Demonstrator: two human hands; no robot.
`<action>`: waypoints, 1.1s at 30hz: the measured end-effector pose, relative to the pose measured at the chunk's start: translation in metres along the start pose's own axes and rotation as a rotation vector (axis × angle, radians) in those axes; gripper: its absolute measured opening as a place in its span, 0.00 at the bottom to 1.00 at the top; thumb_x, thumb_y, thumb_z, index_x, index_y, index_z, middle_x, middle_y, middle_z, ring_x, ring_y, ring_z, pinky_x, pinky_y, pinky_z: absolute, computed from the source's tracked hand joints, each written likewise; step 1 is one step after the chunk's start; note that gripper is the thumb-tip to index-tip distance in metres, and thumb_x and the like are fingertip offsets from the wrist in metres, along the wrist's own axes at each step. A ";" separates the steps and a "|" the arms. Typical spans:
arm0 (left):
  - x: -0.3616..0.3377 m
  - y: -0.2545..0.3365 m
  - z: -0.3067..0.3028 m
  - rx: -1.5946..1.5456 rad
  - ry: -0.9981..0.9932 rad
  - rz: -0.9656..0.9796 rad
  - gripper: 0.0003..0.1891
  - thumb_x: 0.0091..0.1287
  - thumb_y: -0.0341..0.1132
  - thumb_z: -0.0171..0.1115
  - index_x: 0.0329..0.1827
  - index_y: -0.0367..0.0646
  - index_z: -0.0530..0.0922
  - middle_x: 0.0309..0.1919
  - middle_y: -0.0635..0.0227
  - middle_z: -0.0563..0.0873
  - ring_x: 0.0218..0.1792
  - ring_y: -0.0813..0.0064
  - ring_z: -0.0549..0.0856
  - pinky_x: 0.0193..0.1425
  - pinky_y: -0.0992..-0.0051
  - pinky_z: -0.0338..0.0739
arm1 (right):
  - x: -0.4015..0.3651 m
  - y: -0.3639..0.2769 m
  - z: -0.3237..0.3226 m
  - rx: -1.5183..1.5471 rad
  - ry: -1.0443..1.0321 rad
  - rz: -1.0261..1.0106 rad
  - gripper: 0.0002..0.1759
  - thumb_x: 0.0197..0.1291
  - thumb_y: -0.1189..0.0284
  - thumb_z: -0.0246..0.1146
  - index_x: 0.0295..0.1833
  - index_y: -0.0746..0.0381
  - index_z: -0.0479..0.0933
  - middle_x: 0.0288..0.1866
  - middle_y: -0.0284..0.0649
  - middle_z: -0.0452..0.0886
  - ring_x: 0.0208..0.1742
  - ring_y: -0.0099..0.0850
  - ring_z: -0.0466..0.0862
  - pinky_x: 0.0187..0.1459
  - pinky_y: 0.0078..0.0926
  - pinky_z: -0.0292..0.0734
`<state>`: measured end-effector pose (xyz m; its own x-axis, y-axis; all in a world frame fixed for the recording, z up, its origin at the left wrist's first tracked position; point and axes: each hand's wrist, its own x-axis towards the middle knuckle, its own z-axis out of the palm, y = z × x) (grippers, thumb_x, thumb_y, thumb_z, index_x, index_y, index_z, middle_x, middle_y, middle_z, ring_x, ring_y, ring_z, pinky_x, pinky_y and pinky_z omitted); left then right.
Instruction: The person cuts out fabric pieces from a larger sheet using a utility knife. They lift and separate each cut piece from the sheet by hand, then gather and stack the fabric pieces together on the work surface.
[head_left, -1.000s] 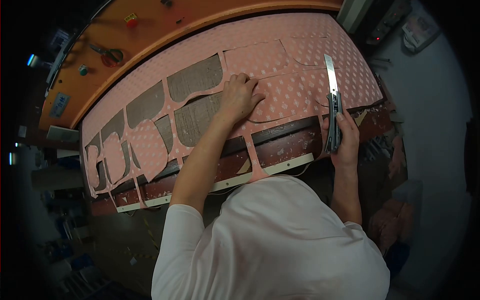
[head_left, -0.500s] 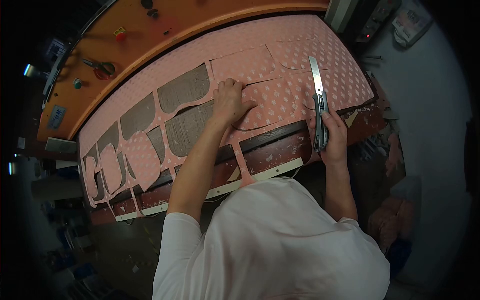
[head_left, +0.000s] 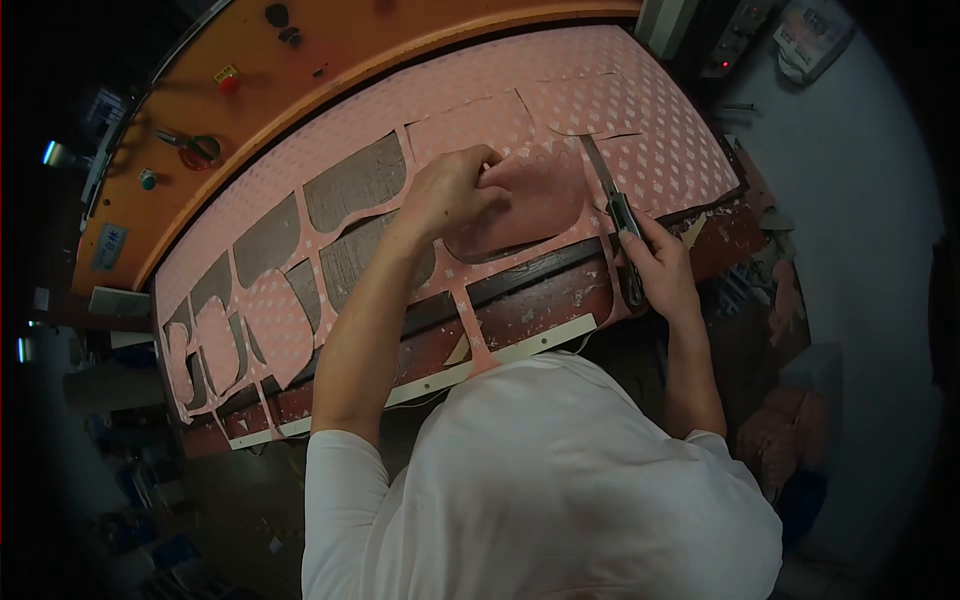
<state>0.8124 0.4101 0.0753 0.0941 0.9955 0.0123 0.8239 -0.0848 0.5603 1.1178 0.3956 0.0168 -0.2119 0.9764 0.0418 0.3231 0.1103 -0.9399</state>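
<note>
A long pink sheet with a pale repeating pattern (head_left: 672,160) lies over the work surface, cut through with rounded-corner outlines. My left hand (head_left: 450,195) is closed on the edge of one cut piece (head_left: 540,210), which is partly raised and shows a plainer pink face. In my right hand (head_left: 662,265) is a snap-off utility knife (head_left: 622,212), its blade out and pointing away from me, close to the right edge of the raised piece. Left of my left arm, openings in the sheet bare a scored brown surface (head_left: 357,180).
Loose cut pieces (head_left: 280,325) lie on the sheet's left part. Along the near edge runs a pale strip (head_left: 545,340). The orange machine bed (head_left: 330,45) behind carries scissors (head_left: 197,150) and a red button (head_left: 229,84). Pink scraps (head_left: 785,430) are at the lower right.
My left hand has taken hold of the piece's edge and lifted it, turning up its plainer side. The knife in my right hand has tilted and moved slightly left and down.
</note>
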 end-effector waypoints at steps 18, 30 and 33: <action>-0.032 0.017 -0.021 -0.044 0.092 0.148 0.14 0.63 0.34 0.74 0.41 0.37 0.77 0.25 0.59 0.79 0.27 0.67 0.76 0.36 0.68 0.74 | -0.027 0.003 -0.010 0.605 -0.308 0.424 0.19 0.76 0.69 0.55 0.62 0.71 0.76 0.31 0.37 0.84 0.28 0.22 0.83 0.30 0.19 0.79; -0.042 0.030 -0.023 0.055 0.152 0.318 0.14 0.63 0.33 0.73 0.38 0.37 0.74 0.24 0.57 0.76 0.25 0.61 0.75 0.33 0.66 0.73 | -0.046 -0.008 0.005 0.579 -0.378 0.376 0.16 0.75 0.68 0.56 0.57 0.69 0.79 0.32 0.35 0.85 0.32 0.20 0.83 0.35 0.16 0.77; -0.046 0.024 -0.025 0.063 0.203 0.331 0.13 0.63 0.33 0.74 0.40 0.37 0.76 0.25 0.58 0.77 0.26 0.63 0.76 0.33 0.67 0.73 | -0.048 -0.010 0.000 0.515 -0.532 0.421 0.16 0.75 0.69 0.56 0.57 0.69 0.79 0.31 0.34 0.85 0.32 0.19 0.83 0.35 0.16 0.76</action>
<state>0.8139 0.3633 0.1094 0.2538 0.9013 0.3510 0.8009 -0.3993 0.4462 1.1250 0.3479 0.0242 -0.6150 0.6854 -0.3899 0.0399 -0.4668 -0.8835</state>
